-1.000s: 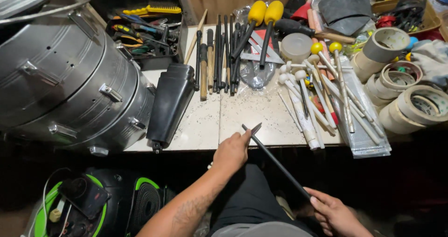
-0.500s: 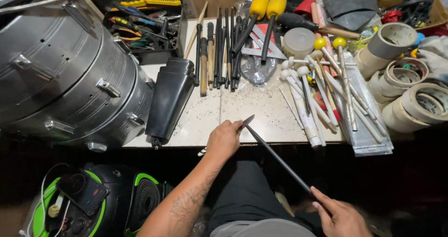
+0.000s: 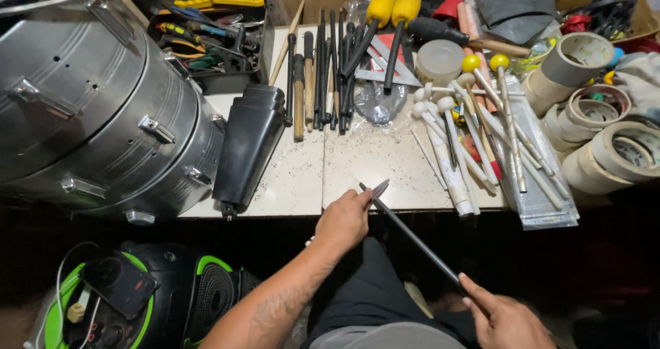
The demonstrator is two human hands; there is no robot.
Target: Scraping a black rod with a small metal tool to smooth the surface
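Drum shell (image 3: 89, 108): bright brushed metal, glossy, with shiny lugs. Cowbell (image 3: 249, 146): matt black metal. Rod (image 3: 412, 235): dark, smooth, slight sheen. Worktop (image 3: 371, 163): pale, smooth, speckled with dark grit. Tape rolls (image 3: 619, 156): cream paper, matt. Mallet heads (image 3: 392, 6): yellow, soft-looking matt.

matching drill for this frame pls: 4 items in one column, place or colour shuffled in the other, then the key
1. metal drum shell
2. black cowbell
3. tape rolls
4. dark rod

A. held between left hand and right hand
B. far right of the table
C. far left, on its side
D. beside the drum shell, near the front edge

Pairs: 1-C, 2-D, 3-B, 4-A
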